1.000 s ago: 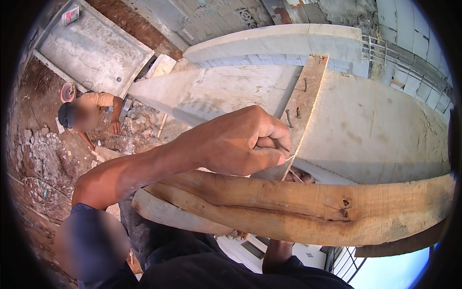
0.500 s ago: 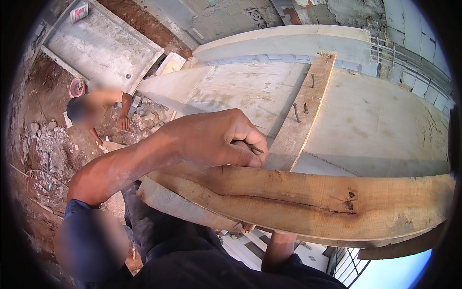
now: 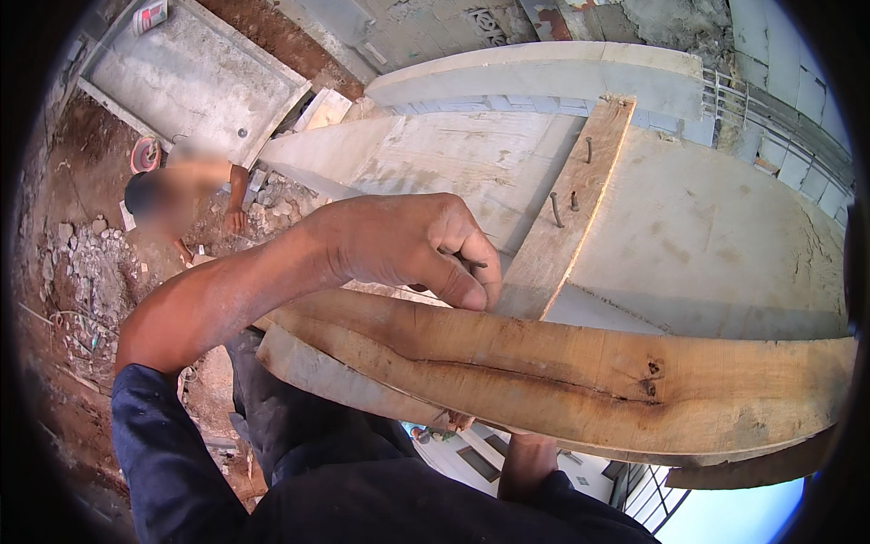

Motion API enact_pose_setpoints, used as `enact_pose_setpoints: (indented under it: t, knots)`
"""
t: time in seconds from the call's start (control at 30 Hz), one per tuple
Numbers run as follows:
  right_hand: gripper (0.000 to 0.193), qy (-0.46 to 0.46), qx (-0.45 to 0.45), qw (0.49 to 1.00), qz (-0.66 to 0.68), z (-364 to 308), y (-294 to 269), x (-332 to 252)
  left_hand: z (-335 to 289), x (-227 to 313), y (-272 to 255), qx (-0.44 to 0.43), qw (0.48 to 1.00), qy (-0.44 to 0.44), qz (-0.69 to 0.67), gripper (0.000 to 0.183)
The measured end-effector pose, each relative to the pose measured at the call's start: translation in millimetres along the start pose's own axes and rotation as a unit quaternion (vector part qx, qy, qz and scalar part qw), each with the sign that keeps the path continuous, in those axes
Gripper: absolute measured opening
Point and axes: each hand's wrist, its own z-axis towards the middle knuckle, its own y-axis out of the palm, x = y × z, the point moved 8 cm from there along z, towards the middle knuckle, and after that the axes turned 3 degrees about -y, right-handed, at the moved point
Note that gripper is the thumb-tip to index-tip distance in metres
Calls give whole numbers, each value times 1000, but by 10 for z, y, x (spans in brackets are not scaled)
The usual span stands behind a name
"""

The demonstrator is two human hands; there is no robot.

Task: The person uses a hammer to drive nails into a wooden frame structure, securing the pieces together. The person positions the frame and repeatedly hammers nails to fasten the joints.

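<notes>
My left hand is closed in a pinch round a thin dark nail, only a short bit of which shows. It is just above the upper edge of a long yellowish plank with a dark crack and knot holes. Beyond it, a crosspiece board with several bent nails in it spans the grey formwork panels. Of my right arm only the forearm shows below the plank. My right hand is hidden behind the plank.
At the left, a co-worker bends over near rubble, beside a reddish bucket. A grey concrete slab with a raised rim bears a small white pail. Metal rods stick out at the far right.
My left hand has shifted a little to the left and up, still pinching the nail. More of my left sleeve shows. The plank sits slightly differently in view.
</notes>
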Motion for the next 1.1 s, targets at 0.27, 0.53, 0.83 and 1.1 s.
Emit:
enact_pose_setpoints:
  t: [0.27, 0.53, 0.83, 1.1]
  knots:
    - [37, -79, -75, 993, -44, -141, 105, -276, -34, -105, 6, 42, 997, -61, -3, 21]
    - [36, -77, -274, 955, -83, -480, 848, -174, -119, -220, -34, 95, 992, -79, -34, 19]
    - [19, 101, -365, 912, -157, -746, 1071, 285, -268, -502, -197, 152, 961, -188, 137, 36]
    - [21, 238, 0, 957, -167, -376, -222, 992, -629, -813, -810, 352, 907, -152, 177, 50]
